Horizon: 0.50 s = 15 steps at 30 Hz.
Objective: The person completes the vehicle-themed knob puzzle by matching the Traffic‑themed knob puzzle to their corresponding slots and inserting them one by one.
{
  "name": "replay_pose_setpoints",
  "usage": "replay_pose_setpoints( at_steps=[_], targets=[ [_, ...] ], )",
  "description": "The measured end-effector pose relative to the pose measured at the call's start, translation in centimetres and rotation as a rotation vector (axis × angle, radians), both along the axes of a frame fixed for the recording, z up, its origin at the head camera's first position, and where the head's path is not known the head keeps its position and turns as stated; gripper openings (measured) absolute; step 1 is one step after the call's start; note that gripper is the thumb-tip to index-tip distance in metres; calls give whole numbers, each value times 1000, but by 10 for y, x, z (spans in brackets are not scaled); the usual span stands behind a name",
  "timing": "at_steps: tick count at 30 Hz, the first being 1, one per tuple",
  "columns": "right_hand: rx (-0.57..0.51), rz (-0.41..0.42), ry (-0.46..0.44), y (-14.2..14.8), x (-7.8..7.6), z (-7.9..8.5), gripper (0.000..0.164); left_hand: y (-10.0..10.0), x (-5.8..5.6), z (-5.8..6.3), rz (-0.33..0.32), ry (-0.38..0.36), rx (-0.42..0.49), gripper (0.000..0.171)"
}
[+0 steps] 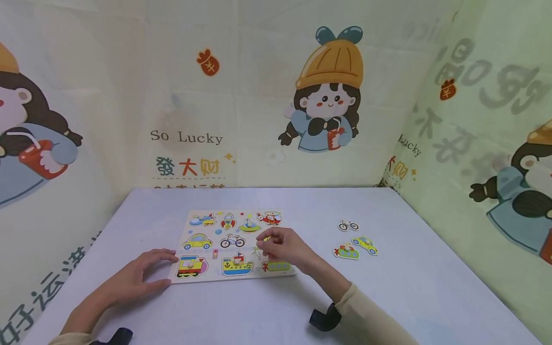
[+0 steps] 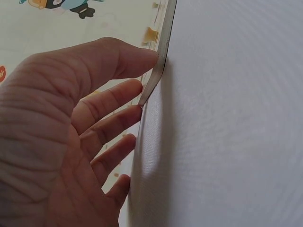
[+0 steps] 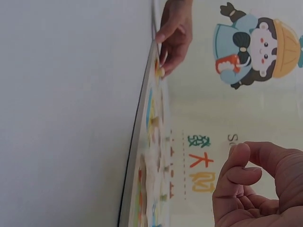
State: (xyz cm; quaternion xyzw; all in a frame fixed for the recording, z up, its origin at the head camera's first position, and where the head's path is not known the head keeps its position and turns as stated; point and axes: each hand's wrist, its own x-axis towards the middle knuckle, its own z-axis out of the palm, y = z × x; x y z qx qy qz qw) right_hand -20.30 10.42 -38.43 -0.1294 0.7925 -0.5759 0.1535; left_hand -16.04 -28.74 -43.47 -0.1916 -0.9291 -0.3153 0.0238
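A wooden picture puzzle board (image 1: 215, 249) lies on the table, with several vehicle pictures. My left hand (image 1: 144, 273) touches its left edge with thumb and fingertips spread apart, fingers relaxed; the left wrist view shows the thumb (image 2: 137, 61) against the board's edge. Above the board's right part is my right hand (image 1: 282, 247), its fingers curled and thumb meeting the index finger. In the right wrist view I see nothing held in that right hand (image 3: 253, 184). It hides part of the middle row; a bit of yellow shows beside its fingers.
Loose pieces lie on the table right of the board: a bicycle (image 1: 348, 225), a yellow car (image 1: 365, 245) and a green submarine (image 1: 346, 251). The white table (image 1: 241, 316) meets a printed cloth (image 1: 258, 110) at its back and sides.
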Motion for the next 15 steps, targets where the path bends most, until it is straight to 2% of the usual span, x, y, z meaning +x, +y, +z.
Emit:
replay_pose_setpoints(
  at_steps=[9, 15],
  targets=[
    [22, -70, -5, 29, 1, -6, 30, 0, -1, -2, 22, -42, -10, 47],
    [69, -126, 22, 50, 4, -12, 30, -1, -2, -3, 12, -26, 0, 46]
  ],
)
